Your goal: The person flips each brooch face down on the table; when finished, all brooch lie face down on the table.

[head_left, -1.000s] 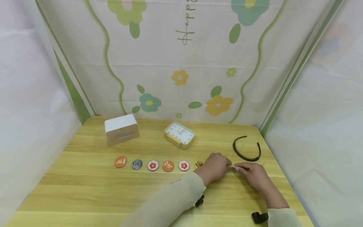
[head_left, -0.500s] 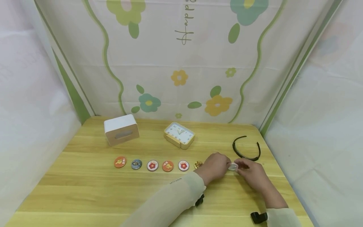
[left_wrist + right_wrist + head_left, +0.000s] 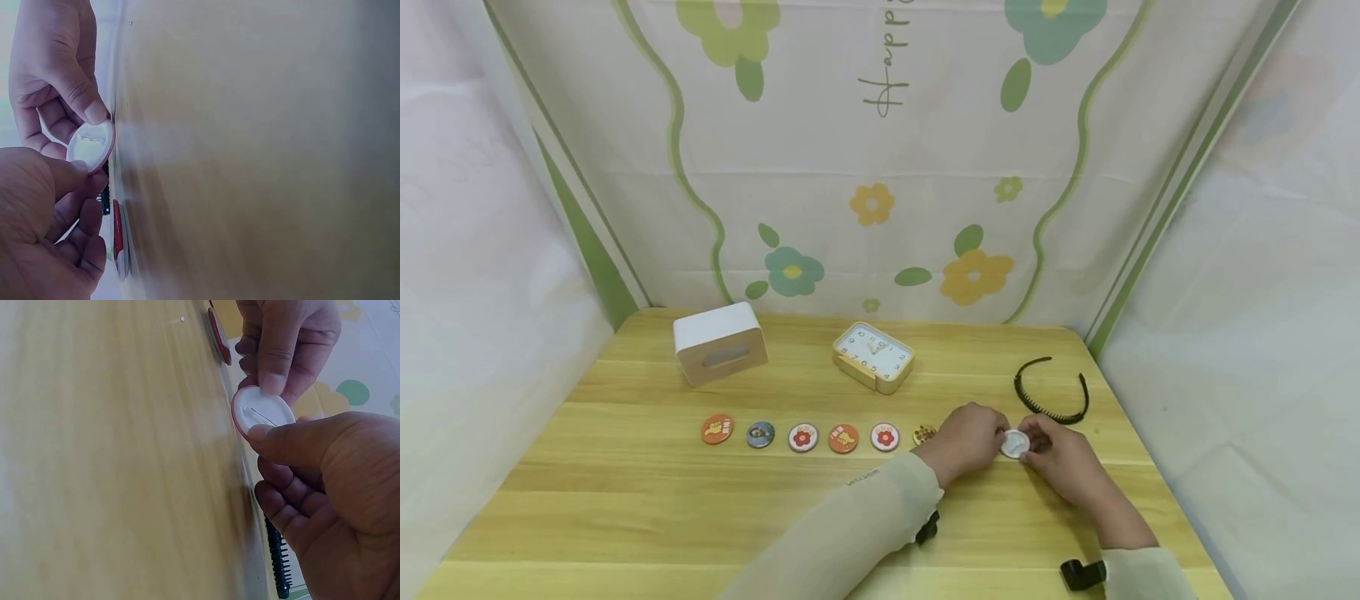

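Note:
A round pin badge is held between both hands above the right part of the table, its white back and metal pin turned to the head camera. The left hand pinches its left edge. Thumb and fingers of the right hand pinch the opposite edge. In the right wrist view the thin pin stands slanted off the badge's back, and a red rim shows. Left of the hands lies a row of badges face up; the nearest is a yellow badge, partly covered by the left hand.
The row also has white badges with red flowers, orange badges and a blue badge. Behind stand a tissue box and a clock. A black toothed headband lies beyond the right hand.
The badge has turned from edge-on to showing its white back to the head camera. Both hands stay in nearly the same place, the right fingers shifting slightly.

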Motion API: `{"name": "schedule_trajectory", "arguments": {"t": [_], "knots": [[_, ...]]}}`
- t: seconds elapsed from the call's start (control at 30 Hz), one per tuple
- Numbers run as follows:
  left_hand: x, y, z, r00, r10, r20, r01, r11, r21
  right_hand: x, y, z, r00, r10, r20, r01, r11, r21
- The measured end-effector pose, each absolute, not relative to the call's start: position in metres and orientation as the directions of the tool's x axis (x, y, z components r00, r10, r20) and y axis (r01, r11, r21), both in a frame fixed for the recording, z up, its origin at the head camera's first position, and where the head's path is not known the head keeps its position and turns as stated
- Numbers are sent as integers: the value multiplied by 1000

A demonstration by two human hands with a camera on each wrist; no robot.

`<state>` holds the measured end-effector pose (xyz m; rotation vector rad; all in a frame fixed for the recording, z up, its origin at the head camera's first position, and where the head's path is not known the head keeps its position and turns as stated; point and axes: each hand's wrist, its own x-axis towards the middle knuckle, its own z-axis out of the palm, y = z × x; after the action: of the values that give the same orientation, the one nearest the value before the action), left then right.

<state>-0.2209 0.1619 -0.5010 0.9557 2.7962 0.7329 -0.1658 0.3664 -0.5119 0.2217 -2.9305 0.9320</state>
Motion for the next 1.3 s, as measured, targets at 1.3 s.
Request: {"name": "schedule_trajectory", "arguments": {"t": [1.3], "knots": [[-219,166,-503,-748,659,74,640,689,341,-160,371,-507,-988,-151,35,-148,845,-513]]}}
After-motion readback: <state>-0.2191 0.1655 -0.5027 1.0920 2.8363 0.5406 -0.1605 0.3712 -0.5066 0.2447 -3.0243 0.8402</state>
